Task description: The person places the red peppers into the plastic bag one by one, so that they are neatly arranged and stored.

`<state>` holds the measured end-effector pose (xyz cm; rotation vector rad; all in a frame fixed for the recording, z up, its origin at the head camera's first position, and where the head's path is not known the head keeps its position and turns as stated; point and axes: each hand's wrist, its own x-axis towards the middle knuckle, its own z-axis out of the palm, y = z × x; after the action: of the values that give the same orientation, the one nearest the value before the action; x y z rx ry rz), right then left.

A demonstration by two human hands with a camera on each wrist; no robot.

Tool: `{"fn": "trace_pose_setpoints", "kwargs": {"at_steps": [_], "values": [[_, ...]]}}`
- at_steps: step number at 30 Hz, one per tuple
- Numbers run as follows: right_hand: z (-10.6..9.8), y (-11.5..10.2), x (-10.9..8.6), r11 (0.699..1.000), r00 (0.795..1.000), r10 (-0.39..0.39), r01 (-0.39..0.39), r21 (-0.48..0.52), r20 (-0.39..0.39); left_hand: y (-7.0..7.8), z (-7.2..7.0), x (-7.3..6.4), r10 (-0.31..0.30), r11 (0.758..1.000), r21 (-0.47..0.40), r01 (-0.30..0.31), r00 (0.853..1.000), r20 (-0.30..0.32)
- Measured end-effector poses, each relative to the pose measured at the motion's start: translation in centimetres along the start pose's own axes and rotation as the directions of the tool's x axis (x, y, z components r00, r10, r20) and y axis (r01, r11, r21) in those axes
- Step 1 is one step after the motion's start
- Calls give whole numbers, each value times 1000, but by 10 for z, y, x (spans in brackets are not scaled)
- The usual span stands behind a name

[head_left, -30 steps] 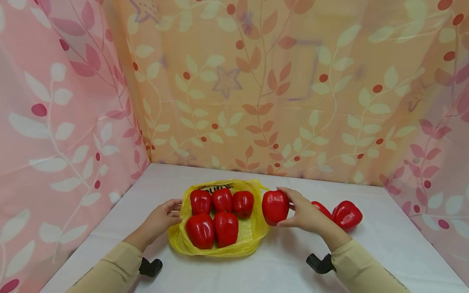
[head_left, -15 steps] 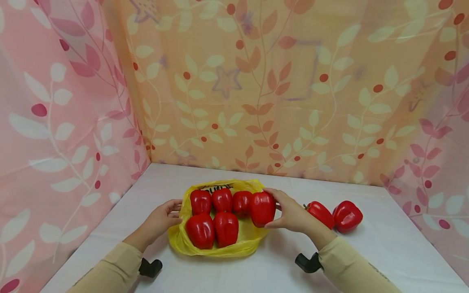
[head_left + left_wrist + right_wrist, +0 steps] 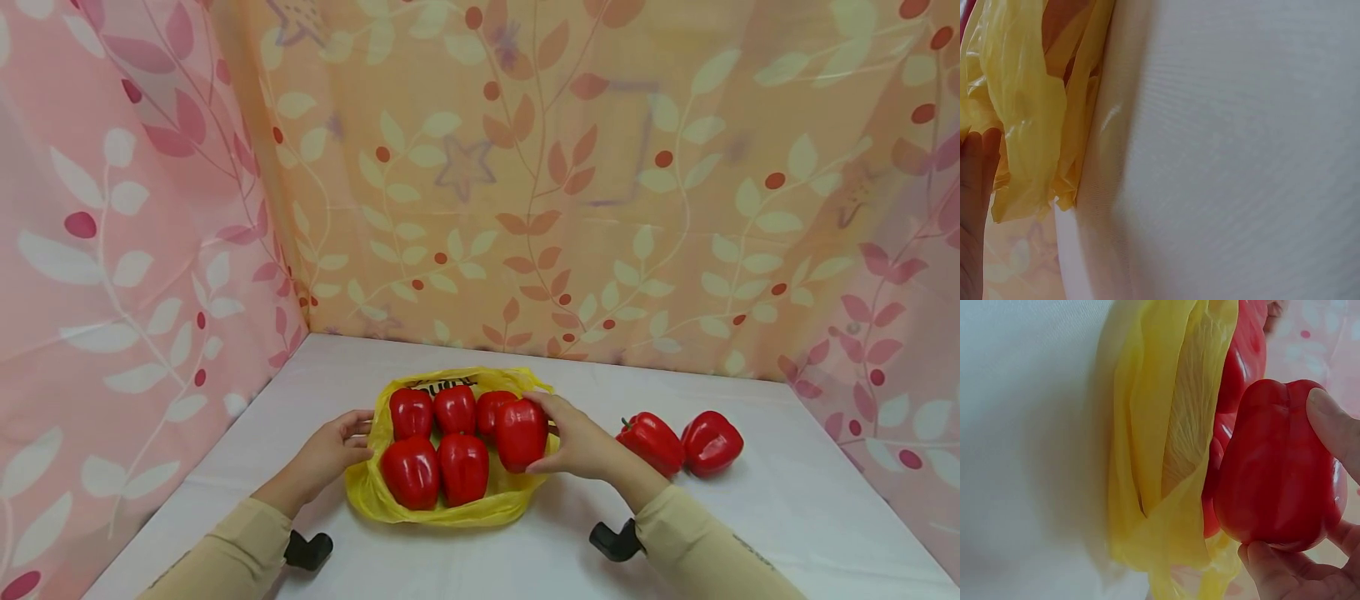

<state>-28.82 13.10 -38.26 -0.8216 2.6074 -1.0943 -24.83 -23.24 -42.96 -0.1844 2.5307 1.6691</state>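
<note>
Two bare hands at a yellow bag [image 3: 363,492], which lies open on a white tabletop [image 3: 825,483] and serves as the point of reference. The right hand [image 3: 585,442] grasps a red pepper [image 3: 522,433] between thumb and fingers, as the right wrist view also shows, and holds it over the right part of the bag's opening, where it hides part of the pepper behind it. The left hand [image 3: 326,450] is at the left side of the bag, its grip released: the fingers lie relaxed, thumb apart, with fingertips against the yellow plastic. Five further peppers [image 3: 462,468] lie inside the bag, three in the back row and two in the front row, left of the one in the grasp. Black lettering [image 3: 450,385] shows on the bag's back inner wall, partly covered by the back row. Well to the right of the bag, two loose peppers [image 3: 652,446] lie side by side on the tabletop, the nearer to the bag with a green stem. Tan sleeves [image 3: 708,542] enter from the near side of the bag; behind it hangs a leaf-patterned curtain [image 3: 525,167]
</note>
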Motion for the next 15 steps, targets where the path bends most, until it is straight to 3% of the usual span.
{"fn": "trace_pose_setpoints", "kwargs": {"at_steps": [15], "values": [[8,-1,5,999,999,-32,33,-34,33,1,0,-1,3,1000,-9,-3,1000,1]]}}
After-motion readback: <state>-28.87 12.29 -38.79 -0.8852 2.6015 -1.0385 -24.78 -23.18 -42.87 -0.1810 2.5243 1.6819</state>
